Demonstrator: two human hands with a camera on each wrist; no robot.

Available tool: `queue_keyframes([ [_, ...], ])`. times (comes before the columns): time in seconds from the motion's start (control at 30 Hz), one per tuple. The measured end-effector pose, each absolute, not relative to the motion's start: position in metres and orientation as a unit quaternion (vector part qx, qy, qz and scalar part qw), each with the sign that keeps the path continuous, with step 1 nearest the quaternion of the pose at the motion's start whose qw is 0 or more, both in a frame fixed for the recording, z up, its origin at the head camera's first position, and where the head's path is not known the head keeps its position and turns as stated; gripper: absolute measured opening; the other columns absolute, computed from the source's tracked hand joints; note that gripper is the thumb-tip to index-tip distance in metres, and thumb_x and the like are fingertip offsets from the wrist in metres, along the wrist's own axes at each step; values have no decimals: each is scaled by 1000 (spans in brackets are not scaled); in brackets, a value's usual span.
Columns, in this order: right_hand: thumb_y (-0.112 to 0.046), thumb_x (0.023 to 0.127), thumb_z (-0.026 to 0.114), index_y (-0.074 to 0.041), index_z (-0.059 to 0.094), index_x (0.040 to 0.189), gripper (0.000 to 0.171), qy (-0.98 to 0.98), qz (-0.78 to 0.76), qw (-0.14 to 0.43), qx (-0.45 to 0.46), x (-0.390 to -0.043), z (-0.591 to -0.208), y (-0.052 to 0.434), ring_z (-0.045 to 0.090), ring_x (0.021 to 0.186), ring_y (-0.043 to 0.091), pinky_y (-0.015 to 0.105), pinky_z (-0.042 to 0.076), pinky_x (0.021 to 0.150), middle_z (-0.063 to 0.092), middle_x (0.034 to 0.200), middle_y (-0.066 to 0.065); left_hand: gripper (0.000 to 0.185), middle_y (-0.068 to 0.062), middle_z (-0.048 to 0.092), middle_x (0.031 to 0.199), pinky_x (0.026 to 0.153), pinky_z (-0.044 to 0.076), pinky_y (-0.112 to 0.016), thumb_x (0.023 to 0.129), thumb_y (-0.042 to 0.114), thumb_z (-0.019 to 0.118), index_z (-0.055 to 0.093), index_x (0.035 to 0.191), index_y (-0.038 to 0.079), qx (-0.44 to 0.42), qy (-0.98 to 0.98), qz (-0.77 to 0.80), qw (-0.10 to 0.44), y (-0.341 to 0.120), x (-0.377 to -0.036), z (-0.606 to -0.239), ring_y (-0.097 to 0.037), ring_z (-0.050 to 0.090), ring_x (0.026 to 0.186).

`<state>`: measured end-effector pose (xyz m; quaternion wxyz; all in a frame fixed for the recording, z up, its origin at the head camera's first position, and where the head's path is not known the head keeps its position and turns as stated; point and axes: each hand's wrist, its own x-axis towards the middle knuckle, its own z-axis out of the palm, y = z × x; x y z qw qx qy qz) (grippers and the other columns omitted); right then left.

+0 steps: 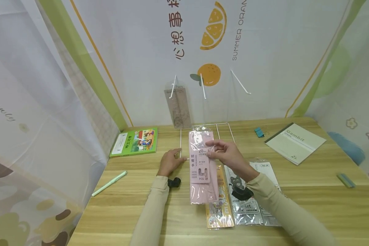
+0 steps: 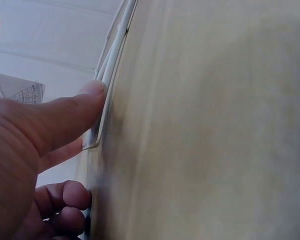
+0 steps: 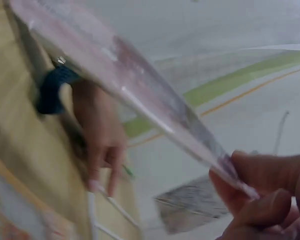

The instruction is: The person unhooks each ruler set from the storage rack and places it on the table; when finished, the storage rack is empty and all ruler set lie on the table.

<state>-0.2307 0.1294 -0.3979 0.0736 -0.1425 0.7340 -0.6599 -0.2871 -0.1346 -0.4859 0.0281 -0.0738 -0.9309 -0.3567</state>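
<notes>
This looks like a small makeshift stationery display booth, set up rather than lived in. A wooden table point(image 1: 310, 191) is closed in on three sides by printed fabric curtains point(image 1: 135, 51) with orange-fruit artwork and lettering. Beyond the right hand point(image 1: 230, 155), which pinches a pink packet point(image 1: 201, 164), white wire hooks point(image 1: 240, 82) stick out of the back curtain like shop pegs, and one carries a hanging ruler pack point(image 1: 178, 107). More sealed retail packets point(image 1: 249, 198) lie just below that grip. A notebook point(image 1: 295, 141) lies well to its right, a green book point(image 1: 135, 141) and a green pen point(image 1: 109, 183) well to its left.
</notes>
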Motion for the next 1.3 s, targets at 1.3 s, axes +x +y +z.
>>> queue_keyframes([
  [1.3,-16,80,83,-7,76,107,29,879,-440,111,-144,-217,-468,75,54,63,15,24,45,50,60,76,4,53,-24,65,129,103,47,-54,88,30,77,65,132,5,-81,-934,-345,42,-134,-288,-488,-42,61,119],
])
